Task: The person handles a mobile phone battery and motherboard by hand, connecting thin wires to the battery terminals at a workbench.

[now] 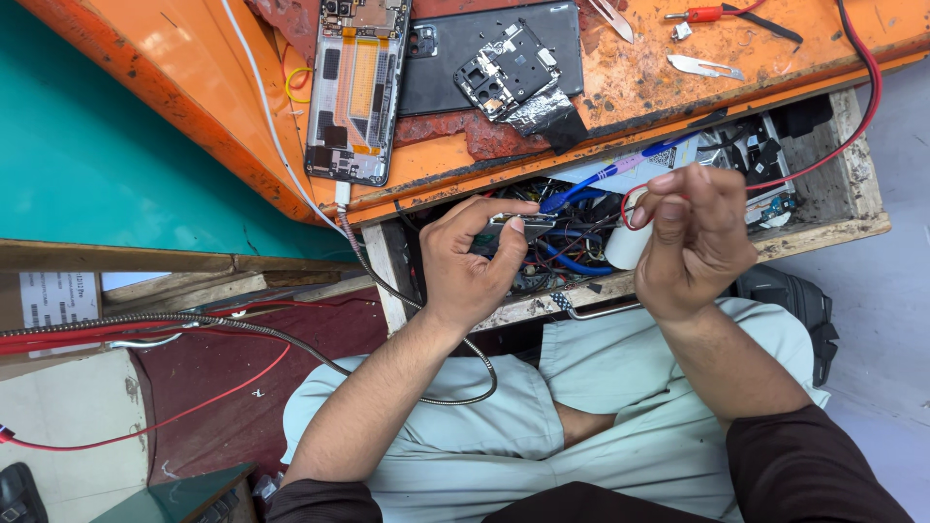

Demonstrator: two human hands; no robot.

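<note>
A small metal part (511, 222) is being pinched by the left hand (470, 261); a red wire (635, 205) is being gripped, apparently, by the right hand (693, 242), above the open drawer (833, 208).

The person wears dark brown sleeves (814, 465) pushed up the forearms, above pale green trousers (620, 426) covering the lap.

Both hands raised, fingers (678, 184) pinched.

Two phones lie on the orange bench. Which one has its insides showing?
The opened phone on the left, showing its copper-coloured flex strip and circuit boards. The dark phone beside it lies back-up, with only a loose metal bracket resting on top.
</note>
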